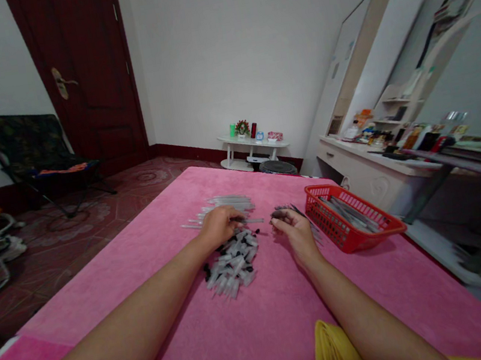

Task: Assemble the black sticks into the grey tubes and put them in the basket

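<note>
My left hand (219, 224) rests palm down on the pink cloth, fingers curled over a small grey part at the far edge of a heap of grey and black plastic pieces (232, 263). Clear thin tubes (229, 203) lie in a loose bundle just beyond that hand. My right hand (293, 229) is closed around a small bundle of dark thin pieces (285, 210), whose tips stick out past the fingers. A red plastic basket (371, 234) with several grey sticks inside stands right of my right hand.
The pink cloth (267, 322) covers a wide surface ending right of the basket. A yellow object (334, 351) lies near my right forearm. A white dresser (358, 176) with bottles stands right, a folding chair (31, 155) and dark door (87, 76) left.
</note>
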A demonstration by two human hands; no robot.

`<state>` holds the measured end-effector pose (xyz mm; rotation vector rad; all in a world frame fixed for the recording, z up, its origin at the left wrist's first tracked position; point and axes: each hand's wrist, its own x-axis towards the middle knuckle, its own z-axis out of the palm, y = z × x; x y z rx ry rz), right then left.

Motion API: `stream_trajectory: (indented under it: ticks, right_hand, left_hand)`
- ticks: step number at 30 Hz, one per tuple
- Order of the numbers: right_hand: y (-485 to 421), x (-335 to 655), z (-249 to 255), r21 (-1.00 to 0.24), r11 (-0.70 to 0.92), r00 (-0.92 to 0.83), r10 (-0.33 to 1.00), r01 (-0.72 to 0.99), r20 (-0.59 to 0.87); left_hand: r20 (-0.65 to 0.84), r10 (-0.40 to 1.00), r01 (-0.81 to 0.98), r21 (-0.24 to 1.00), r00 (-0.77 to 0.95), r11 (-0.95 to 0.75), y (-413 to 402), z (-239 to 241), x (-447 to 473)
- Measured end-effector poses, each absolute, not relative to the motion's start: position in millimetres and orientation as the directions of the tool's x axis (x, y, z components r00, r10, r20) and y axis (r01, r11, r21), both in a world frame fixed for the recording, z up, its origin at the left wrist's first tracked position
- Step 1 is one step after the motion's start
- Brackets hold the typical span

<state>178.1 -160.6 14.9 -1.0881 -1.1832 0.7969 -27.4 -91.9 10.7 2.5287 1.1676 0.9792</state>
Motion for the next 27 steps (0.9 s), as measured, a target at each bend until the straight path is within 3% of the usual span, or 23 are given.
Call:
stream_trajectory:
  ticks: [5,27]
  right_hand:
    - [-160.3,176.9,12.0,-0.965,0.261,0.232,0.94,-0.006,0.252]
    - [-160.4,174.8,12.6,-0.806,0.404,0.165,0.843,0.433,0.512]
  left_hand:
    - [0.492,0.729,0.608,0.415,0.476,-0.677,-90.5,9.4,-27.7]
    - [0.512,0.694,0.63,0.33,0.506,-0.703,-96.2,13.0,-27.0]
